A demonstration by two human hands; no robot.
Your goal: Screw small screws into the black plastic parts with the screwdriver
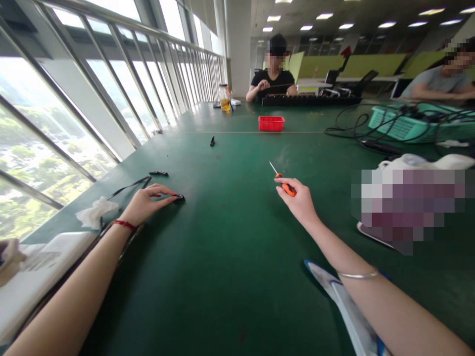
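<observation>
My left hand pinches a small black part between thumb and fingertips, low over the green table; its exact kind is too small to make out. My right hand is closed on the orange-and-black handle of a screwdriver, whose thin metal shaft points forward and left, away from me. Just beyond my left hand lies a narrow black piece. Farther off, another small black piece rests on the table.
Ahead stands a red plastic tray. Cables spill from a turquoise basket at right. White tissue lies left; a blue-and-white fan-like object lies under my right forearm. A co-worker sits opposite.
</observation>
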